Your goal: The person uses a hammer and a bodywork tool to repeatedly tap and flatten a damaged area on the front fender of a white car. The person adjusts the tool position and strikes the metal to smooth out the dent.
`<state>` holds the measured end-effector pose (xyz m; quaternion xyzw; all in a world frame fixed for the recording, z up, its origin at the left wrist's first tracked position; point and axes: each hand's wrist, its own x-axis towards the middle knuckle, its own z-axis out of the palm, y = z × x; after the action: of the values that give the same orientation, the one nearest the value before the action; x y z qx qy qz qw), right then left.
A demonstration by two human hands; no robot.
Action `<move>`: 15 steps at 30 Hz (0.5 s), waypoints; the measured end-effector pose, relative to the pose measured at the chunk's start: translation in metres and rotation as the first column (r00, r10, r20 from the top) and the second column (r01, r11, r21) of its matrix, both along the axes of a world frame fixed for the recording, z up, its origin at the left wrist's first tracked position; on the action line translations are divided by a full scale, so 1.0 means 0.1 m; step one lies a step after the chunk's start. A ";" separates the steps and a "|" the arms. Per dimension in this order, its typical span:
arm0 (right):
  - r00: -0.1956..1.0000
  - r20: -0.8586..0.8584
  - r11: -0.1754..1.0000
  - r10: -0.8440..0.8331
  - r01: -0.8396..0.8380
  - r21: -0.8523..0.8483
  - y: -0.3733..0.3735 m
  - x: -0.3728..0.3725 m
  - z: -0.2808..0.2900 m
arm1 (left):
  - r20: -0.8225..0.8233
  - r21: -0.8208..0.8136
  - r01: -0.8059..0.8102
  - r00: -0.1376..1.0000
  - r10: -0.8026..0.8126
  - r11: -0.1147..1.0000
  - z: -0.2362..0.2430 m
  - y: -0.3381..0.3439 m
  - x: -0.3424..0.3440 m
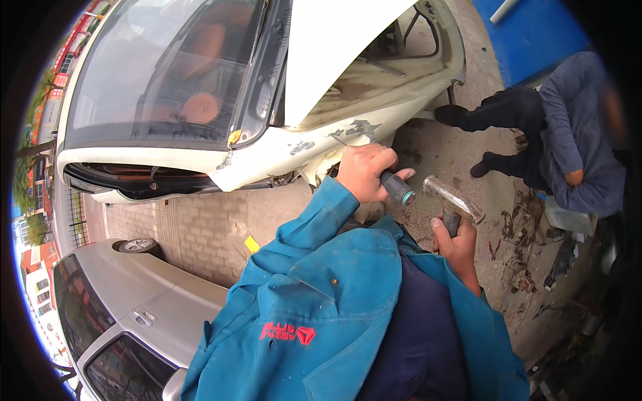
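My left hand (370,172) is closed around the dark handle of a screwdriver (397,188), which has a teal end cap. Its thin shank runs up and left to a scraped, dented patch on the body panel (264,157) of a cream car; whether the tip touches the metal I cannot tell. In my right hand (457,245), a hammer (455,198) is gripped by its handle close to the head. The worn metal head sits just right of the screwdriver's end cap, apart from it. Below my left hand, the panel's edge looks torn and bent.
A raised cream panel (334,47) stands over the car beside the windshield (167,80). On the right, a person (575,127) in dark clothes is near a blue surface (535,40). Scattered parts (521,267) lie on the ground. A silver car (147,287) is parked at lower left.
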<state>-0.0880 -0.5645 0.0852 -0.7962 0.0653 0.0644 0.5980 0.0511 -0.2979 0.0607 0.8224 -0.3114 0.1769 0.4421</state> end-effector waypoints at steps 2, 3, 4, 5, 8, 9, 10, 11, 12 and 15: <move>1.000 0.002 1.000 -0.004 0.004 0.004 0.01 0.00 -0.03 | -0.012 0.013 0.025 1.000 -0.025 1.000 -0.01 -0.01 0.02; 1.000 0.006 1.000 -0.003 0.003 0.004 0.01 -0.01 -0.04 | -0.017 0.030 0.022 1.000 -0.021 0.999 -0.01 -0.01 0.02; 1.000 0.013 1.000 0.001 -0.001 0.000 0.01 -0.02 -0.04 | -0.028 0.049 0.016 1.000 -0.015 0.999 0.00 -0.01 0.02; 1.000 0.016 1.000 -0.018 0.018 0.000 0.01 -0.04 -0.03 | -0.038 0.065 0.012 0.999 -0.010 0.998 0.01 -0.02 0.03; 0.996 0.018 0.996 -0.084 0.083 0.036 -0.01 -0.12 0.06 | -0.096 0.051 -0.007 0.995 0.012 0.999 0.05 -0.02 0.07; 0.996 0.019 0.994 -0.091 0.089 0.062 -0.01 -0.15 0.10 | -0.104 0.066 -0.016 0.994 0.023 0.998 0.07 -0.02 0.08; 0.998 0.024 0.993 -0.064 0.061 0.102 -0.02 -0.16 0.13 | -0.112 0.081 -0.025 0.993 0.034 0.996 0.08 -0.02 0.10; 0.997 0.042 0.987 -0.070 0.063 0.147 -0.01 -0.15 0.16 | -0.109 0.097 -0.041 0.993 0.052 0.994 0.10 -0.03 0.12; 0.997 0.030 0.981 -0.073 0.067 0.181 0.01 -0.14 0.18 | -0.132 0.097 -0.054 0.989 0.066 0.994 0.11 -0.04 0.14; 0.991 0.135 0.991 0.011 -0.028 0.129 0.06 0.00 0.15 | -0.141 0.150 -0.095 0.983 0.117 0.984 0.12 -0.09 0.19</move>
<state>-0.0885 -0.5585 0.1002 -0.7584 0.0127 0.0206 0.6513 0.0705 -0.3065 0.0725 0.8782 -0.2449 0.1154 0.3942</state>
